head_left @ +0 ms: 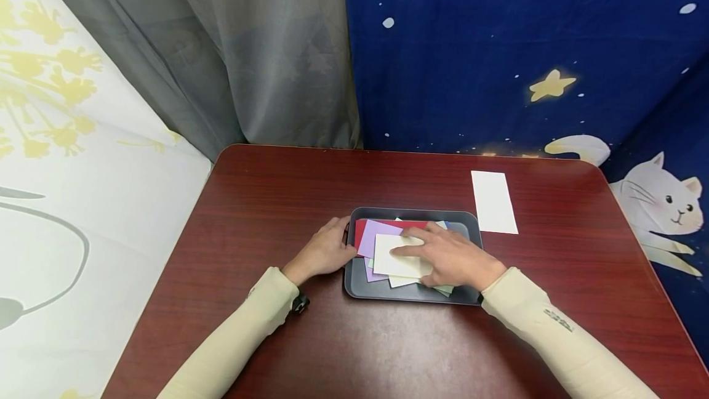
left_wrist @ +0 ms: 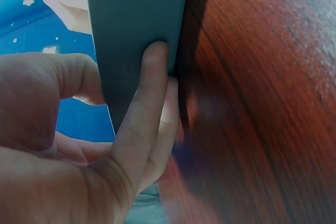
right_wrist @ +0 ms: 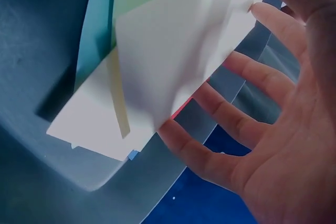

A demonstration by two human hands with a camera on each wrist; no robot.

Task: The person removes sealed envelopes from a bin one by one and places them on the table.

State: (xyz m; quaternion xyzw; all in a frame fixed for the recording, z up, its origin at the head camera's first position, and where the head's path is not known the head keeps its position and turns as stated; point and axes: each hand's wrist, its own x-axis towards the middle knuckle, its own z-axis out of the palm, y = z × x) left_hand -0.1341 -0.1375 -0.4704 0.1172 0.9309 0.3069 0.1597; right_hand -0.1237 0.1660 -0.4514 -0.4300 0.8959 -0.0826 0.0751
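A dark grey tray (head_left: 382, 291) holds a loose pile of coloured paper pieces. On top lies a cream sheet (head_left: 396, 254), partly over a purple sheet (head_left: 376, 236) and a red one (head_left: 361, 226). My left hand (head_left: 327, 248) grips the tray's left side. In the left wrist view, its fingers (left_wrist: 152, 87) lie along the tray's outer wall and its thumb (left_wrist: 79, 80) is at the rim. Spread over the pile, my right hand (head_left: 451, 254) touches the papers. In the right wrist view, its fingers (right_wrist: 210, 111) reach the edge of a pale sheet (right_wrist: 157, 51).
A white sheet of paper (head_left: 495, 202) lies on the reddish-brown table (head_left: 266, 202), beyond the tray's far right corner. Grey curtain (head_left: 288, 48) and blue star-patterned cloth (head_left: 471, 48) hang behind the table. White patterned cloth (head_left: 83, 233) hangs at the left.
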